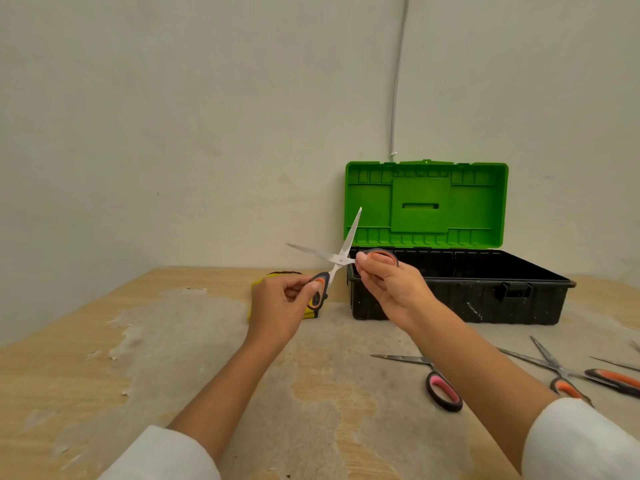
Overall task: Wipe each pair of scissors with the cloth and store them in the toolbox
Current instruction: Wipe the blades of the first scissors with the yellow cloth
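Note:
I hold a pair of orange-handled scissors (341, 259) in the air with the blades spread wide. My left hand (278, 306) grips the lower handle loop and my right hand (388, 282) grips the upper loop. A yellow cloth (258, 282) lies on the table behind my left hand, mostly hidden. The toolbox (460, 296) stands open just behind my right hand, black base and green lid upright against the wall. On the table at the right lie pink-handled scissors (440, 382) and orange-handled scissors (561, 372).
More scissors (620, 375) reach in from the right edge of the frame. The wooden table (138, 358) has a worn, peeling surface. A pale wall rises close behind the table, with a thin cable (396, 98) running down it above the toolbox.

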Tool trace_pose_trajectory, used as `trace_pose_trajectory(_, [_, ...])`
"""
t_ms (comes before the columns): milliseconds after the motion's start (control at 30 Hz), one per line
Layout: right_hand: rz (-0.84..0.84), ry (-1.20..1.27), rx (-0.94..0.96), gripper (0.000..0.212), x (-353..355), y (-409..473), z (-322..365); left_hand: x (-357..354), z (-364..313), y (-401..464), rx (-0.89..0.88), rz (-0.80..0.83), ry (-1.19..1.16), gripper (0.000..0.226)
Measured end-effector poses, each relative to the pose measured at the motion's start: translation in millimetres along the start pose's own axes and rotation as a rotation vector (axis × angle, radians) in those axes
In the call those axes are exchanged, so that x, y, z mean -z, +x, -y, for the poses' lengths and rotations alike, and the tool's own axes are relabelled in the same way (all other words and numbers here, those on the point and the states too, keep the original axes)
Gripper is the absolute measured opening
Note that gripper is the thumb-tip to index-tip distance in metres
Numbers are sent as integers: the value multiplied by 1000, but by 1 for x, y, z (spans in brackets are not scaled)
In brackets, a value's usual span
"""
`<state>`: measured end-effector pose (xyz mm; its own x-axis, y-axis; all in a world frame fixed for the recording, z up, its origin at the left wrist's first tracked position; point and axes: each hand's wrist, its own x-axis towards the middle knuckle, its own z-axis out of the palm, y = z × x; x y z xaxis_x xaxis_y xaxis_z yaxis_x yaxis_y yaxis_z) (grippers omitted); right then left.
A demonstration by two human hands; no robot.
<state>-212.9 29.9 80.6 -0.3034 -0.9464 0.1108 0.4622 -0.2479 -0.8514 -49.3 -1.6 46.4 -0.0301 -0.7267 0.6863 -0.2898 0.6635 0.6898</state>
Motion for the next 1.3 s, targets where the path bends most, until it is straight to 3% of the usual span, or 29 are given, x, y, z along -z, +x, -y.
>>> trace_pose_trajectory(167, [-68, 205, -61, 11, -13, 3, -14, -14, 0, 6, 37, -2, -97, 10])
trace_pose_trajectory(300, [-132, 217, -82, 16, -10, 8, -20, -16, 13, 17, 69, 193, -124, 16])
trace_pose_trajectory(367, [-163, 183, -114, 18, -6, 9, -25, -13, 28, 22, 48, 309, 33, 30])
trace_pose_trajectory(467, [-226, 154, -96, 21, 3, 11, -26, -1, 62, 29, -4, 409, 446, 21])
trace_pose_trajectory(533, [-246, 137, -74, 28, 9, 13, -23, 5, 82, 32, -15, 468, 648, 29])
trace_pose_trajectory(700, [-225, -257, -21, 11, 20, 13, -27, 6, 84, 38, -56, 445, 709, 13])
trace_pose_trajectory(833, [-143, -592, 97, 11, 23, 10, -19, 6, 65, 34, -131, 425, 655, 12])
trace_pose_trajectory(1000, [105, -946, 42, 8, 28, -6, -2, 7, 29, 8, -78, 525, 442, 13])
trace_pose_trajectory(1100, [127, -958, 49, 9, 35, -13, 1, 8, 16, -4, -39, 581, 377, 12])
trace_pose_trajectory(1300, [170, -829, 44, 10, 36, -17, -7, 4, -6, -9, 164, 546, 56, 17])
